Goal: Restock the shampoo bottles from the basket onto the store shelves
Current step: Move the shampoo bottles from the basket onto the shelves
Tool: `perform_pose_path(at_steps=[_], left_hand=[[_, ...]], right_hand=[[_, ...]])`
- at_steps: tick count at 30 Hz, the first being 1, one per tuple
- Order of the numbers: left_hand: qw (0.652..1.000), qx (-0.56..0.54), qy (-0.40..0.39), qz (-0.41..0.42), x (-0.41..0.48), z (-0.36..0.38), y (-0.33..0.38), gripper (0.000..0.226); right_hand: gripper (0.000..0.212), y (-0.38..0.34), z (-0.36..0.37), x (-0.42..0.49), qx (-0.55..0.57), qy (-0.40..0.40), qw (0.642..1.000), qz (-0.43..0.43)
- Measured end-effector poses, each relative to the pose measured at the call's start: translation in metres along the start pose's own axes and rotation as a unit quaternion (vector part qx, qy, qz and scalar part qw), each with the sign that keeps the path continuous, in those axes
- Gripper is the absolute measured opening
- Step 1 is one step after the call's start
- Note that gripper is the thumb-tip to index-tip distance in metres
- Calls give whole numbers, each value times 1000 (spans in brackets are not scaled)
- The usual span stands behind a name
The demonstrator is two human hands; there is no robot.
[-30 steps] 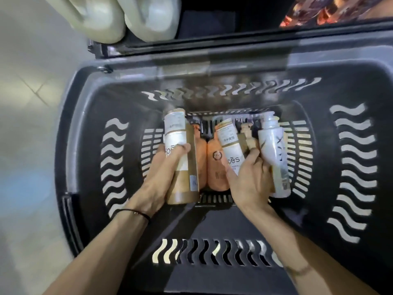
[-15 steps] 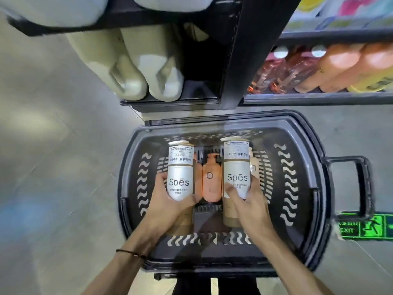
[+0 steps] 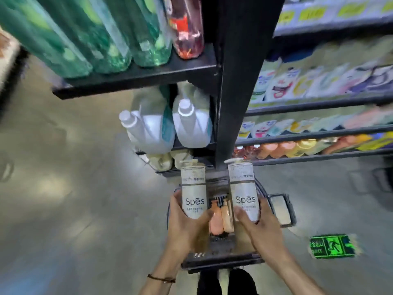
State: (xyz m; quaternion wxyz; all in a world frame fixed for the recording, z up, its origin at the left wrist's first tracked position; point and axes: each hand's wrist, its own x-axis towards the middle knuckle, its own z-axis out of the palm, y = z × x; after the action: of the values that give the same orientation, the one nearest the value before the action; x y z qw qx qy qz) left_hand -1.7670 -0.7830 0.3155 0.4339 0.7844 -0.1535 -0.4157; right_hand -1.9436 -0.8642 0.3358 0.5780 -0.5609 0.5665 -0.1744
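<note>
Above the basket, my left grip clamps the left Spes bottle, my right grip the right Spes bottle; neither is shelved yet, and orange bottles wait below.

Two white jugs stand side by side. Above them are tall green bottles and a red bottle. Right of the jugs run rows of printed pouches and orange bottles. Well to the jugs' lower right, a green exit sign lies on the grey floor.
</note>
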Motion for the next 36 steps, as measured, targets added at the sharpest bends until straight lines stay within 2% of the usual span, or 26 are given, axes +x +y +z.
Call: perform_pose_path(at_steps=[5,9,13,17,21,24,32,36], left_hand=[[996,-8,7,84,-68,-38,104,72],[989,-31,-1,145,-112,-58,194,71],[968,-47,15,248,-153,-78,280,75],[941,-66,6,332,-188,-100,344,73],[916,-74,9,394,-213,-121,386,75],[902,-81,10,423,-225,-131,405,75],[887,-103,-7,451,-229,-117,436,82],[882,-95,-10,461,-221,-87,451,73]], right_hand=[[33,-97,-31,-53,5,56,996,-63],[55,-175,-53,-87,8,93,987,-132],[44,-254,-76,-119,14,152,962,-226],[48,-319,-99,-153,43,178,935,-303],[42,-366,-117,-182,75,203,903,-371],[44,-384,-128,-195,92,226,884,-399],[48,-401,-161,-189,116,255,861,-425],[46,-404,-186,-166,117,253,859,-430]])
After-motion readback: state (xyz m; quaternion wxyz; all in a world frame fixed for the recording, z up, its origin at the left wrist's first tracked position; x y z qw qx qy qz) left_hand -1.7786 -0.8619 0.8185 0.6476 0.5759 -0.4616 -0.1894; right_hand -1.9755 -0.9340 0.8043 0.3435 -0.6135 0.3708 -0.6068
